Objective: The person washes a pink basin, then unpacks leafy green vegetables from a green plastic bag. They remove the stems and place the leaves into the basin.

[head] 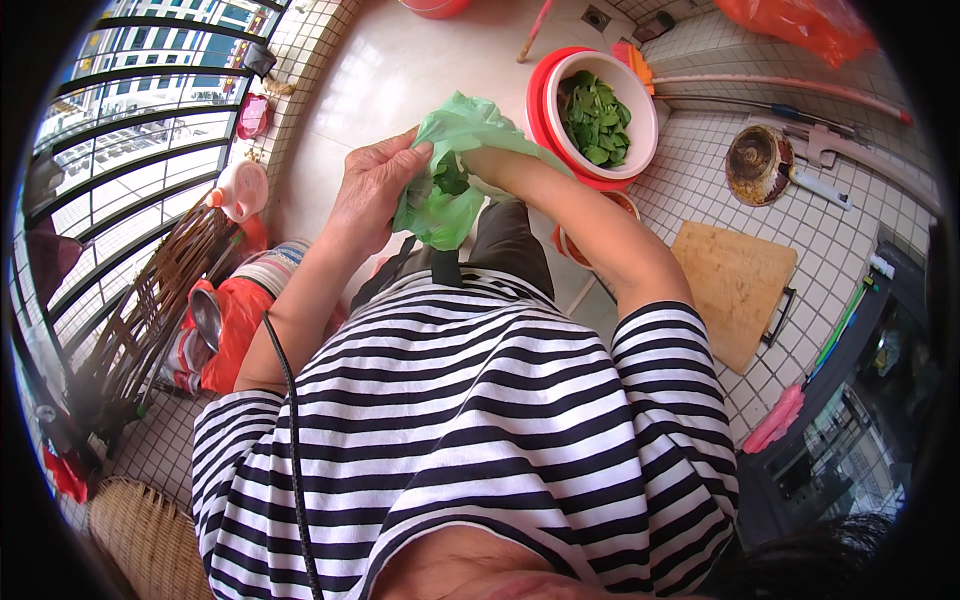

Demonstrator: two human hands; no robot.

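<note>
A thin green plastic bag [442, 217] hangs in front of my waist. My left hand [379, 180] pinches its rim between thumb and fingers on the left side. Into the bag's mouth reaches my right hand [484, 161], its fingers hidden by plastic and leaves, so its grip cannot be made out. Dark green leaves [450, 178] show inside the bag, beside my right hand. Just beyond my right forearm is a white basin [646, 112] set in a red one [537, 101]. Loose leafy greens [596, 120] lie in the white basin.
A wooden cutting board [731, 285] and a stained pan [757, 165] are by the tiled wall on the right. On the left, metal railings [150, 71] stand behind a laundry-type plastic bottle [244, 191] and bundled sticks [161, 292]. A red bucket [435, 6] is at the far edge.
</note>
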